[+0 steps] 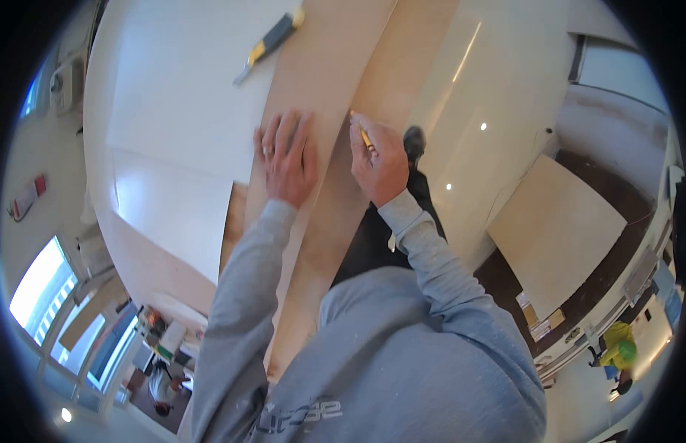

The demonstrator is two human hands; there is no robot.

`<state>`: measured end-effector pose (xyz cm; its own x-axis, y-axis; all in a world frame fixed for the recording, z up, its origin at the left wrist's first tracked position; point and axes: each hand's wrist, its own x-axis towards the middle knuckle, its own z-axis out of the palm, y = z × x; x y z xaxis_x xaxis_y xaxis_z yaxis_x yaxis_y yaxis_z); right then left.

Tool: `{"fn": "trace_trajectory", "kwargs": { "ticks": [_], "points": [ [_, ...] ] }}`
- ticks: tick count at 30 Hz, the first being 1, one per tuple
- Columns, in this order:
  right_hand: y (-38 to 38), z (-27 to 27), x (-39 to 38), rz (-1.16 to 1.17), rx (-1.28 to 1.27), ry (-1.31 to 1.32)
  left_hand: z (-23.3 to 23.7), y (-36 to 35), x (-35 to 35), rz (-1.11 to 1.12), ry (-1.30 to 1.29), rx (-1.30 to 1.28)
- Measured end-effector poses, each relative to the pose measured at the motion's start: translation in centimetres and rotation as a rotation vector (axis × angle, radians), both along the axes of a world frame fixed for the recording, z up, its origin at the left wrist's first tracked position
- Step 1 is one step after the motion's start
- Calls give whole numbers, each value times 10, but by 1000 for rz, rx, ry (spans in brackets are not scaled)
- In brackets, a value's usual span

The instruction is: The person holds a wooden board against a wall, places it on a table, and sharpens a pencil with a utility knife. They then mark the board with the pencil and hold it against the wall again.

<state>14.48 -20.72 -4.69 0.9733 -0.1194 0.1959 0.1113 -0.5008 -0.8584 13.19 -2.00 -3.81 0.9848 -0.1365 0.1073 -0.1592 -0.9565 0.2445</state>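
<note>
On the long pale-brown wooden board, left hand is lying flat, grip released. At the board's right edge, right hand is grasping a yellow pencil. Just left of the board's far end, a yellow-grey utility knife is lying.

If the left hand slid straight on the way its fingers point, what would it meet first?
Probably the utility knife, lying at the edge of the wooden board ahead of the left hand; only bare board lies between. The fisheye bends lines, so it might pass beside it.
</note>
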Motion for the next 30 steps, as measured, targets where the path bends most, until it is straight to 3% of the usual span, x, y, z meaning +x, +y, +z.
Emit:
{"fn": "trace_trajectory", "kwargs": {
  "ticks": [13, 20, 22, 24, 28, 30],
  "points": [
    [41, 10, -153, 231, -43, -11, -16, 5, -7, -6, -131, -34],
    [51, 3, -173, 207, -15, -72, -21, 15, -9, -34, -240, 42],
    [56, 8, -181, 297, -193, 4, -22, 16, -5, -105, -292, -46],
    [61, -16, -189, 291, 1, -6, -28, 20, -3, -166, -316, -28],
    [56, -24, -188, 351, -162, -42, -37, 20, 2, -139, -275, 126],
    [39, -16, -177, 391, -153, -75, -27, 14, 3, -102, -202, 43]
  ]
}}
